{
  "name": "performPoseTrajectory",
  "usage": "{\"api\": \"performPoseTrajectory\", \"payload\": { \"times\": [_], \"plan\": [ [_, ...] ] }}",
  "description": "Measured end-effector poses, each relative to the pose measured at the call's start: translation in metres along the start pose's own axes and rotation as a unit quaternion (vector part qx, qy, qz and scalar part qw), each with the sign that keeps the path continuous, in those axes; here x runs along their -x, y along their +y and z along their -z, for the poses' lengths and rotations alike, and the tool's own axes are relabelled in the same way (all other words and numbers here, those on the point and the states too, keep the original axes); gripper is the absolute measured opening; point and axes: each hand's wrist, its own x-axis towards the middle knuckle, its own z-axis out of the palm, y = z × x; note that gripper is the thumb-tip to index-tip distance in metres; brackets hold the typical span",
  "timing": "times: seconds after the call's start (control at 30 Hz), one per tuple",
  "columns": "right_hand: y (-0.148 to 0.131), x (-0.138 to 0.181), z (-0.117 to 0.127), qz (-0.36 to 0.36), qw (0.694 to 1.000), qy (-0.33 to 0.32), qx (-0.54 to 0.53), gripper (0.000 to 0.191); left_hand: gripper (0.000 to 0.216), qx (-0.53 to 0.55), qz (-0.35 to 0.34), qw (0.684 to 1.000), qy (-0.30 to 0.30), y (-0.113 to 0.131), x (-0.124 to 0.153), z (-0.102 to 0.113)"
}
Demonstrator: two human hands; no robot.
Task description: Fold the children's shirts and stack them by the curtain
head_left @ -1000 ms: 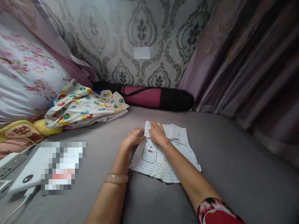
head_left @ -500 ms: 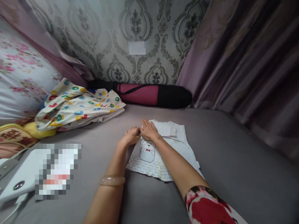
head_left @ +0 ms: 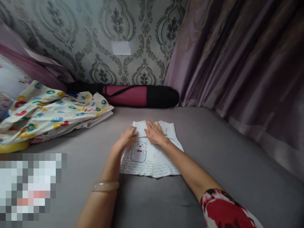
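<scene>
A small white garment [head_left: 152,156] with a bear drawing and lines of script lies flat on the grey bed sheet [head_left: 213,152]. Its sides are folded in, giving it a neat rectangular outline. My left hand [head_left: 127,138] rests on the garment's upper left edge, fingers together and lying flat. My right hand [head_left: 154,132] lies palm down on the upper middle of the garment, fingers stretched out and slightly spread. A pale bangle [head_left: 105,186] circles my left wrist. A red flowered sleeve [head_left: 225,212] covers my right upper arm.
A cloth printed with coloured letters [head_left: 54,112] is heaped at the left. A rolled maroon and black mat bag [head_left: 140,95] lies along the patterned wall. Purple curtains [head_left: 237,63] hang at the right. A blurred patch [head_left: 28,186] sits at the lower left.
The garment's right side has been folded in, so it is now narrower and squarer. Both hands stayed on its top edge while the view swung to the right.
</scene>
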Motion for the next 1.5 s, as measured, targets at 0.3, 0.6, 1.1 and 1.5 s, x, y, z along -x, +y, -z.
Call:
{"api": "performPoseTrajectory", "payload": {
  "times": [0.3,0.6,1.1,1.5],
  "plan": [
    [0.006,0.004,-0.012,-0.026,1.000,0.003,-0.001,0.058,0.046,-0.072,0.035,0.993,-0.082,0.012,0.003,-0.007],
    [0.035,0.006,0.019,-0.042,0.998,-0.026,-0.048,0.062,0.046,-0.046,0.006,0.998,-0.052,0.005,0.002,-0.006],
    [0.069,0.023,0.011,-0.041,0.994,-0.066,-0.081,0.064,0.054,-0.048,0.018,0.995,-0.084,-0.007,0.003,-0.007],
    [0.033,0.139,0.011,0.083,0.993,-0.080,-0.010,0.061,0.075,-0.038,-0.010,0.999,-0.021,-0.011,0.016,-0.021]
  ]
}}
